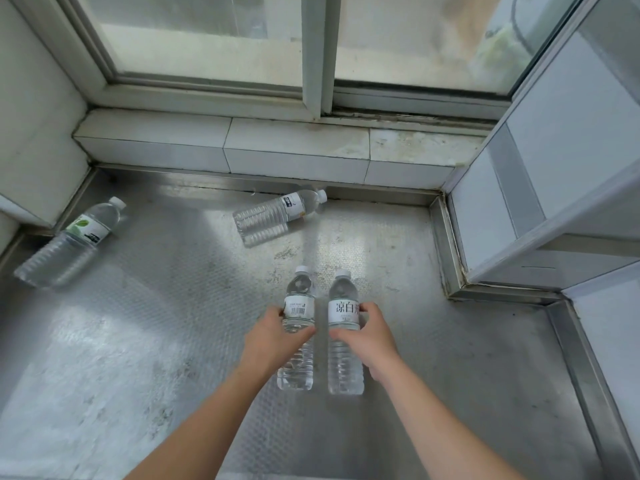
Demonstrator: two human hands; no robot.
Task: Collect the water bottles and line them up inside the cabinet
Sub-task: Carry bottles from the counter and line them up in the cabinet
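Two clear water bottles stand upright side by side on the steel countertop [138, 341]. My left hand [273, 341] grips the left bottle [298, 372], which shows a barcode label. My right hand [370, 337] grips the right bottle [344, 296], labelled with black characters. A third bottle [273, 214] lies on its side near the back ledge, cap pointing right. A bottle with a green leaf label [72, 240] lies on its side at the far left, by the wall. A white cabinet [540, 188] stands at the right.
A tiled ledge [294, 147] runs along the back under a sliding window [311, 46]. White walls close in the left corner. A raised steel rim [446, 244] borders the counter beside the cabinet.
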